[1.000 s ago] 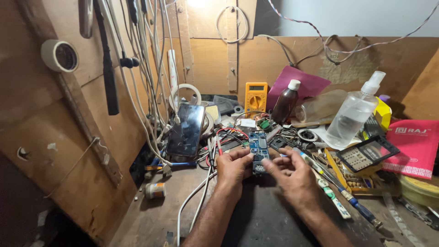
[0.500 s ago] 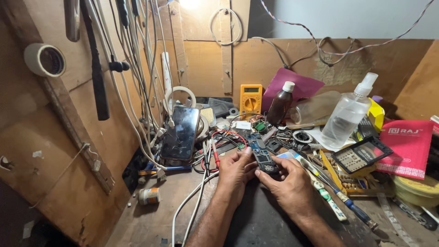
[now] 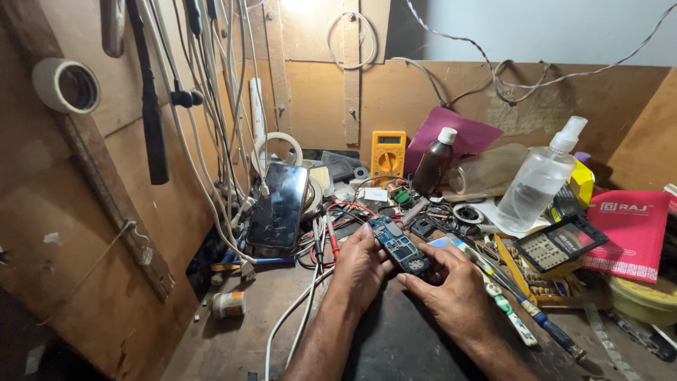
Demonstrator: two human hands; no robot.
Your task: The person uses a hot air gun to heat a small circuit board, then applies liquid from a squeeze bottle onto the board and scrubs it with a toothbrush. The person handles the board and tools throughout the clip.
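Observation:
An opened small phone with its blue circuit board (image 3: 397, 245) showing lies tilted between both hands over the dark mat (image 3: 402, 339). My left hand (image 3: 361, 267) grips its left edge with thumb and fingers. My right hand (image 3: 451, 286) pinches its lower right end. Red and black probe wires (image 3: 331, 236) run just left of the left hand.
A dark smartphone (image 3: 280, 206) leans against the wooden wall at left under hanging cables. A yellow multimeter (image 3: 388, 155), brown bottle (image 3: 433, 163), clear spray bottle (image 3: 539, 178), keypad frame (image 3: 560, 243), screwdrivers (image 3: 525, 310), small can (image 3: 228, 304) and a red packet (image 3: 630, 229) crowd the bench.
The hands have turned the small phone so it lies more diagonally, and the right hand has shifted down to its lower end. The camera has moved a little closer.

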